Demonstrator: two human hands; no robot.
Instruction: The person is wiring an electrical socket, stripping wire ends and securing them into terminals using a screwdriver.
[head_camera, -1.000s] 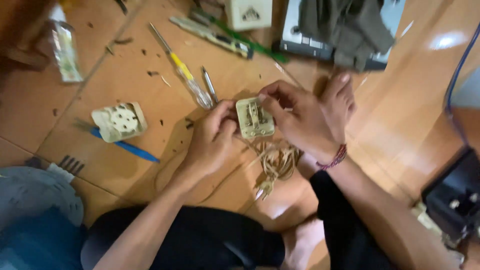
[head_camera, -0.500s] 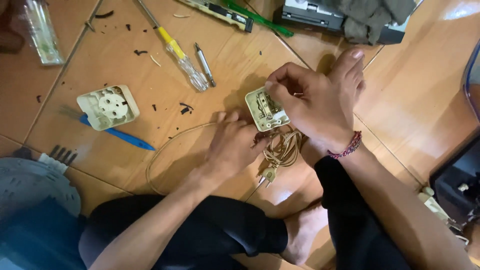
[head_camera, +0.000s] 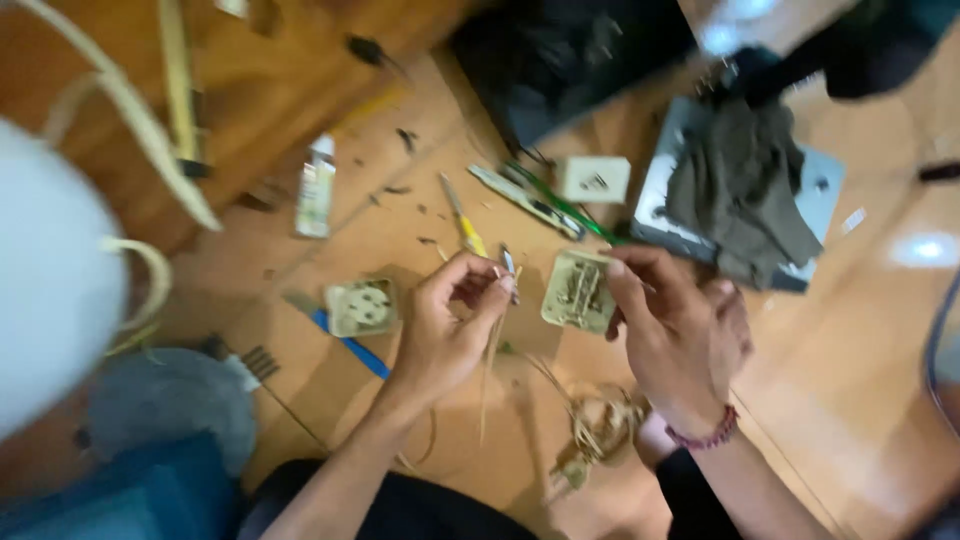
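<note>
The person sat on the orange tiled floor (head_camera: 860, 400), and both hands were lifted above it. The right hand (head_camera: 665, 320) held an opened cream socket body (head_camera: 578, 292) by its right edge, with the thumb and the fingers closed around it, so that the inner metal parts faced up. The left hand (head_camera: 450, 320) was just beside it, on the left, and its fingertips were pinched narrow on a thin pale wire (head_camera: 493, 350) that hung down toward the floor. The picture was blurred, so I could not tell if the wire touched the socket body.

Below the hands, a bundle of pale cable (head_camera: 600, 425) lay on the floor near the person's leg. To the left of the left hand lay a cream socket cover (head_camera: 362, 306) on top of a blue-handled tool (head_camera: 345, 340). Behind the hands lay a yellow-handled screwdriver (head_camera: 462, 222), a green-handled tool (head_camera: 560, 205) and a small white box (head_camera: 592, 178). Farther right, a dark green cloth (head_camera: 745, 195) rested on a grey case (head_camera: 825, 195).
</note>
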